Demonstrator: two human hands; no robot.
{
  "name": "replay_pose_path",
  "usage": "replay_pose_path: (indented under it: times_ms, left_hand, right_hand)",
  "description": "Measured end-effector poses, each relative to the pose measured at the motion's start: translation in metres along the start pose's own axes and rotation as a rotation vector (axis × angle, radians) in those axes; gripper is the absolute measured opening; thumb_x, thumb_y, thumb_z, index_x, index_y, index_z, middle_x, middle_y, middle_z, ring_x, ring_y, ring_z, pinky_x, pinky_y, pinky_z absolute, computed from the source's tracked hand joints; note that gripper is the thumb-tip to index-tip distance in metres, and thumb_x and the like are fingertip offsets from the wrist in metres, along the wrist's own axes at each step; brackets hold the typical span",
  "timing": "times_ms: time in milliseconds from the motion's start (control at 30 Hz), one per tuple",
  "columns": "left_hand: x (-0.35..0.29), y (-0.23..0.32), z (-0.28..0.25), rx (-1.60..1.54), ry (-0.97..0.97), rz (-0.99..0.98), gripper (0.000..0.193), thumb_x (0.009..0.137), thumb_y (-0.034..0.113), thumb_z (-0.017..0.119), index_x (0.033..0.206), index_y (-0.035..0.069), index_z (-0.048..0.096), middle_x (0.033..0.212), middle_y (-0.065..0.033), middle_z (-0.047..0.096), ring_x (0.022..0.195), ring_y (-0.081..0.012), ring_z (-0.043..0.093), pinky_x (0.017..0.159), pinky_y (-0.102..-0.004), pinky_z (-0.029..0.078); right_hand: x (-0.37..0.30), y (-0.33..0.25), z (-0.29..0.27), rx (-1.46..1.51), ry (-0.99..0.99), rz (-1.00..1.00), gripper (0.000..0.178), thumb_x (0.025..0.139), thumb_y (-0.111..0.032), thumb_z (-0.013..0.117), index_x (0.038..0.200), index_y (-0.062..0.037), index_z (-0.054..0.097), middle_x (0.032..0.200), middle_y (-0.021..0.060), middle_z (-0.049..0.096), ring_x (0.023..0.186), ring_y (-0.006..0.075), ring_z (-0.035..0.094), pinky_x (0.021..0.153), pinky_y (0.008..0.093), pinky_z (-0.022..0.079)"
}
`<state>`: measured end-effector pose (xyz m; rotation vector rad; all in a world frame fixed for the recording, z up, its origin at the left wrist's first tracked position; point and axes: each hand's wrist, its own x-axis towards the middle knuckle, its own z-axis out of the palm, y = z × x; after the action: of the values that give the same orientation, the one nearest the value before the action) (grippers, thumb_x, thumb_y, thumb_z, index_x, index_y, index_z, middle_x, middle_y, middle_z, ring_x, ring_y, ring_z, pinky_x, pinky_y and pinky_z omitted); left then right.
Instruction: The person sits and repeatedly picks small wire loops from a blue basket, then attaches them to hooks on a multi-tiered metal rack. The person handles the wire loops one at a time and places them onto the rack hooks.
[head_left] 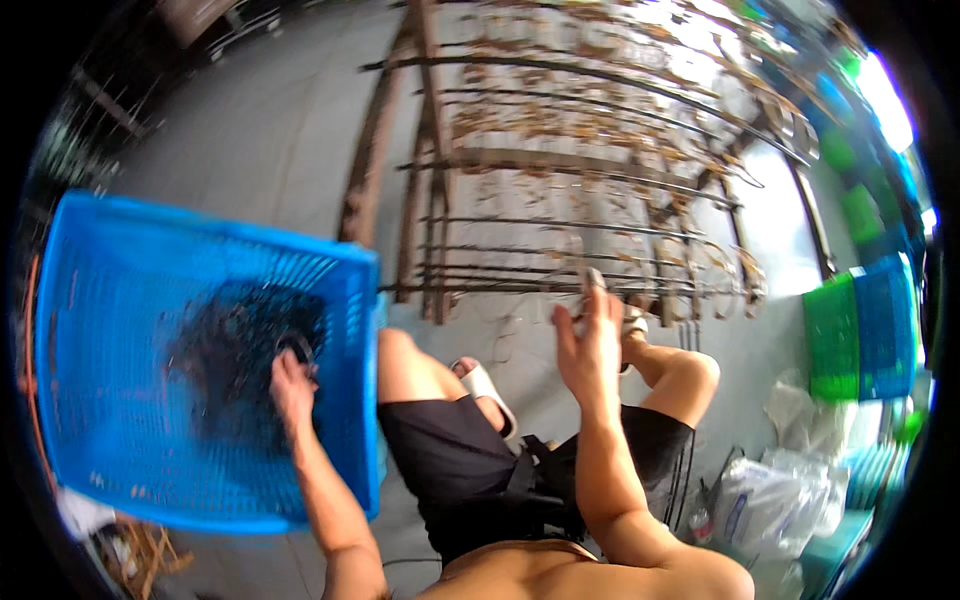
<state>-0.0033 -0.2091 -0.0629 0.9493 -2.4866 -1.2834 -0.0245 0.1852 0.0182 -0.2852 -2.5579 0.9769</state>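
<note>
My left hand (292,388) reaches into a large blue plastic basket (215,235) on the left. Its fingers are closed on a thin, dark ring-shaped piece (300,347). Below it lies a tangled heap of small dark pieces (225,350), too blurred to name. My right hand (593,345) is raised in front of a rack (550,158), close to its lowest rods. The fingers point up and the thumb stands apart from them; I make out nothing held there. Many thin loops and brownish pieces hang from the rack's dark rods (570,222).
I sit with my knees apart between basket and rack, light slippers (485,390) on the floor. To the right stand a green and blue crate (860,330) and white plastic bags (780,500). Scraps of wood (150,550) lie below the basket at the left.
</note>
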Motion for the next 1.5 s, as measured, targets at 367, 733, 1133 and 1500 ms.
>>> replay_pose_path:
  times_ms: [367, 733, 1133, 1500]
  left_hand:
    - [-0.116, 0.126, 0.05, -1.089, -0.544, -0.165, 0.046, 0.095, 0.046, 0.037, 0.096, 0.006, 0.061, 0.083, -0.0054, 0.063, 0.076, -0.0157, 0.059, 0.072, -0.0305, 0.046]
    - [0.057, -0.129, 0.055, 0.612, 0.004, -0.297, 0.057, 0.082, 0.037, 0.058, 0.13, 0.017, 0.034, 0.136, -0.0201, 0.032, 0.123, -0.0463, 0.03, 0.098, -0.0567, 0.029]
    - [0.084, -0.135, 0.061, 0.166, 0.116, -0.23, 0.045, 0.091, 0.036, 0.046, 0.115, -0.003, 0.049, 0.115, -0.0253, 0.053, 0.106, -0.0382, 0.051, 0.087, -0.0431, 0.041]
    - [0.041, -0.052, 0.049, -0.692, 0.354, -0.079, 0.026, 0.093, 0.022, 0.034, 0.109, 0.002, 0.038, 0.093, -0.0116, 0.059, 0.077, -0.021, 0.058, 0.072, -0.0341, 0.047]
  right_hand:
    - [-0.073, -0.064, 0.059, 0.638, -0.315, -0.19, 0.031, 0.083, -0.005, 0.059, 0.114, -0.0017, 0.055, 0.082, 0.0136, 0.059, 0.069, 0.0291, 0.059, 0.066, 0.0335, 0.046]
    - [0.003, -0.029, 0.101, 0.926, 0.185, 0.448, 0.026, 0.096, -0.014, 0.045, 0.118, -0.0018, 0.052, 0.061, 0.0005, 0.052, 0.047, 0.0063, 0.048, 0.041, 0.0221, 0.041]
    - [0.002, -0.036, 0.115, 0.94, 0.106, 0.353, 0.022, 0.097, -0.02, 0.045, 0.108, -0.0028, 0.055, 0.056, -0.0023, 0.046, 0.043, 0.0049, 0.044, 0.038, 0.0215, 0.04]
    - [0.01, -0.032, 0.107, 0.465, 0.062, 0.241, 0.027, 0.093, -0.016, 0.051, 0.117, -0.0037, 0.055, 0.052, 0.0104, 0.05, 0.042, 0.0172, 0.05, 0.042, 0.0326, 0.04]
